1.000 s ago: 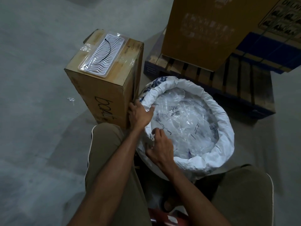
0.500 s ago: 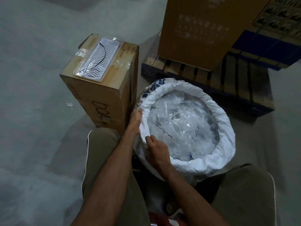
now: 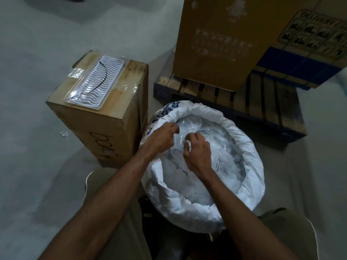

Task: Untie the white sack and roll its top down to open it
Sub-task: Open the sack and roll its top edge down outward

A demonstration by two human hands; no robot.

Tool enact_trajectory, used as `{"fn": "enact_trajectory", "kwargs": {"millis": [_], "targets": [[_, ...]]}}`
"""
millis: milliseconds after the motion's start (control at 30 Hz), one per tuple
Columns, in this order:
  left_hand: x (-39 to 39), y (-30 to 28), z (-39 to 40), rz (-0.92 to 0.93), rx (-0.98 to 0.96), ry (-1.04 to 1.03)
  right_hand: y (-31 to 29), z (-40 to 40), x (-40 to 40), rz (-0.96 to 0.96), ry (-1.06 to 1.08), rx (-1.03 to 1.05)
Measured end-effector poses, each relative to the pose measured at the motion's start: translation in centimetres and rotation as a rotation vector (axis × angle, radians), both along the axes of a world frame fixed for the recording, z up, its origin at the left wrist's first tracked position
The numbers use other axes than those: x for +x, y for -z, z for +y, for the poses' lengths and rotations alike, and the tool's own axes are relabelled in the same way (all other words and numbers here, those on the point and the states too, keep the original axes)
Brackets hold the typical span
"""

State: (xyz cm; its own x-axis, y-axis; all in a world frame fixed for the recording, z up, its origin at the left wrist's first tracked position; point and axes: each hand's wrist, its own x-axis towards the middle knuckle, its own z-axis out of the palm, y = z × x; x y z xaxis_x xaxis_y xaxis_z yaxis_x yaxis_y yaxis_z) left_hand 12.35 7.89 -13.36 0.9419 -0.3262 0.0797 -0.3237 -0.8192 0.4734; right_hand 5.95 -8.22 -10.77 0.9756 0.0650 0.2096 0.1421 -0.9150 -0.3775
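Left hand [image 3: 163, 135] is sitting at the far-left inner edge of the rolled rim, fingers curled and pinching clear plastic there. Right hand [image 3: 197, 150] is just beside it, further inside the mouth, fingers curled into the same clear liner [image 3: 223, 149], with a small bunched knot of film showing at the knuckles. Both are clamped on plastic, not on the woven cloth. White sack [image 3: 249, 177] is standing on the floor between the person's knees, mouth facing up, top already rolled into a thick collar all round; it is looking untied and mostly opened. Key relation: the liner is lying directly under and ahead of both hands, inside the collar, so I'd judge any next pull is going outward and down over the near-left rim. Cardboard box [image 3: 105, 128] is standing just beside the sack on the left, pallet [image 3: 262, 102] behind.
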Motion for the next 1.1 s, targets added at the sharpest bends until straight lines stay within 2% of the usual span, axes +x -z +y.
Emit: {"fn": "enact_trajectory", "kwargs": {"millis": [67,133,233,300,467,600,633,700,767,867,967,1100], "targets": [[1.4,1.2,-0.1,0.037,0.097,0.06,0.0,-2.3,2.7,0.029,0.06,-0.007],[2.6,3.3,-0.5,0.054,0.105,0.034,0.3,-5.2,4.9,0.082,0.114,-0.064],[3.1,2.9,-1.7,0.079,0.037,-0.177,0.8,-10.6,7.1,0.222,0.223,-0.158],[3.6,2.2,-2.4,0.058,0.015,-0.256,1.1,-13.7,8.1,0.275,0.219,-0.173],[4.8,3.3,-2.6,-0.002,0.086,-0.305,2.0,-16.5,9.2,0.239,0.166,-0.2],[5.9,0.9,-3.6,-0.021,0.04,-0.406,2.9,-16.9,9.3,0.225,0.143,-0.191],[6.3,0.1,-4.1,-0.042,0.076,-0.402,2.9,-16.9,9.5,0.193,0.143,-0.187],[7.1,-0.8,-5.2,-0.114,0.19,-0.272,2.9,-16.8,10.3,0.127,0.164,-0.203],[8.5,-1.1,-6.3,-0.11,0.233,-0.149,2.9,-16.7,11.5,0.105,0.24,-0.246],[11.2,-0.8,-7.5,-0.014,0.252,-0.106,2.1,-17.3,13.1,0.201,0.336,-0.251],[13.0,-0.6,-8.0,0.055,0.299,-0.04,1.9,-19.2,14.8,0.362,0.256,-0.19],[14.4,-0.4,-8.7,0.104,0.217,-0.03,1.7,-20.1,15.8,0.407,0.215,-0.085]]}}
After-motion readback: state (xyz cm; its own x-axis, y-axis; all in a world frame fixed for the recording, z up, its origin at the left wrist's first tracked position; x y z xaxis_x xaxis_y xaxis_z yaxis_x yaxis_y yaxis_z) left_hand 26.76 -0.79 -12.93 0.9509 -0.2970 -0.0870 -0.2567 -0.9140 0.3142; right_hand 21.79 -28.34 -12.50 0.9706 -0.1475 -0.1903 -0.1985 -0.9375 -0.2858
